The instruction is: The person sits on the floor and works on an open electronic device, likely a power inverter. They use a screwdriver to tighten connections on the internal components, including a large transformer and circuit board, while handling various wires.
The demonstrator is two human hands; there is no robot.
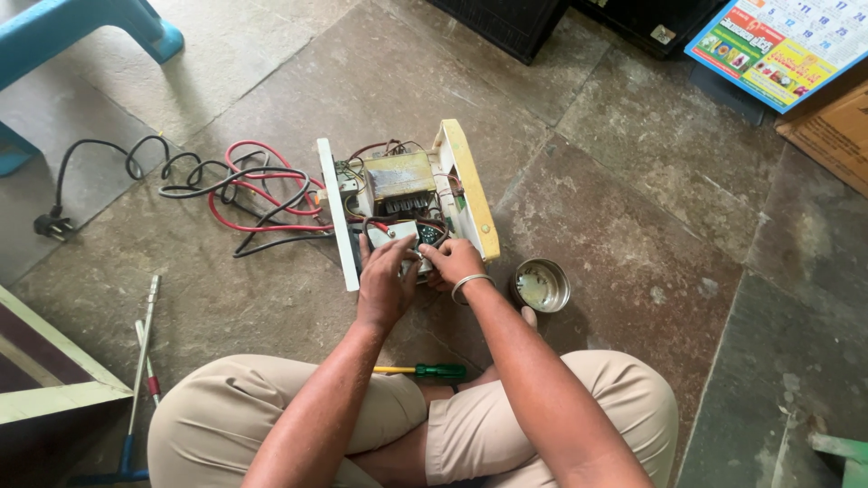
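An opened electrical unit (470, 185) with white side panels stands on the stone floor before my crossed legs. Inside it sit a transformer (399, 176) and a green circuit board (428, 237) among wires. My left hand (385, 276) rests on the near end of the unit, fingers curled over the wiring. My right hand (453, 263), a metal bangle on its wrist, pinches something small next to the circuit board; what it grips is hidden by the fingers.
Red and black cables (244, 194) trail left to a plug (51, 226). A small steel bowl (540, 285) sits to the right. A green-handled screwdriver (434, 370) lies by my legs; long tools (143, 348) lie at left. A blue stool (54, 36) and a calendar (782, 45) stand farther off.
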